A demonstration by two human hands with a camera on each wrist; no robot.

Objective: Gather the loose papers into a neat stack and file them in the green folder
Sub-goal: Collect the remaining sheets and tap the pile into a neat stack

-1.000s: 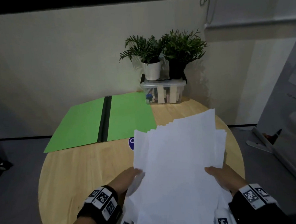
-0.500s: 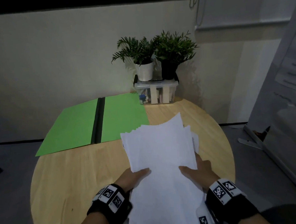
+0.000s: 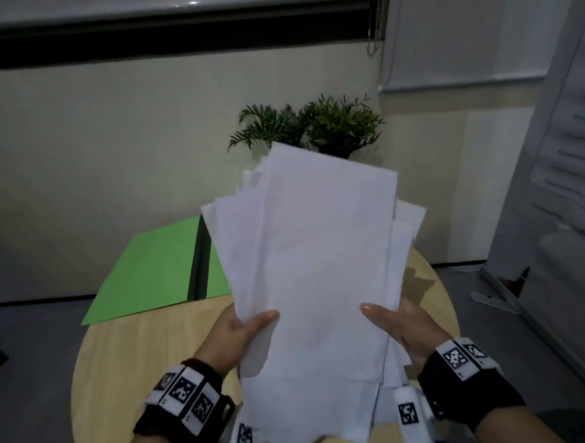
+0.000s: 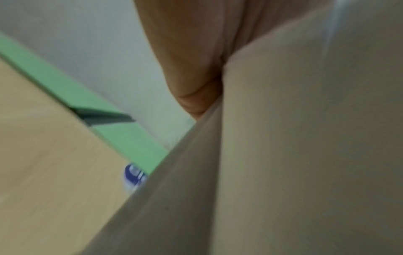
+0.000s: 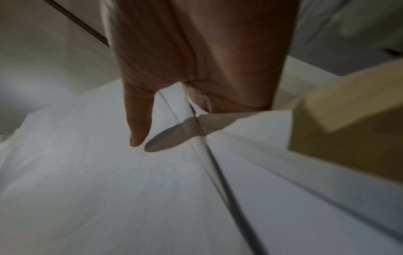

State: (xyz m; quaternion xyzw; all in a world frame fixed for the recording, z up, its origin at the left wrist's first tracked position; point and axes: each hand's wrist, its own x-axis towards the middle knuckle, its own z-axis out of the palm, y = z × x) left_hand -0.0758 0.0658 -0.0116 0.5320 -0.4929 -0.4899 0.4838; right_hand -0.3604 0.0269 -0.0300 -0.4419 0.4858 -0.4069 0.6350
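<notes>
Above the table (image 3: 149, 357), left hand (image 3: 238, 336) and right hand (image 3: 400, 327) pinch the papers (image 3: 314, 271) upright, green folder (image 3: 151, 272) open behind

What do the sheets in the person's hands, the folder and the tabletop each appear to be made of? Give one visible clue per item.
Sheets: thin white paper, matte; their fanned edges flex and overlap unevenly.
Green folder: probably matte card or thin plastic; it lies open and flat, with a dark spine strip.
Tabletop: light wood or wood-look laminate; pale grain lines show, though the picture cannot tell which.
</notes>
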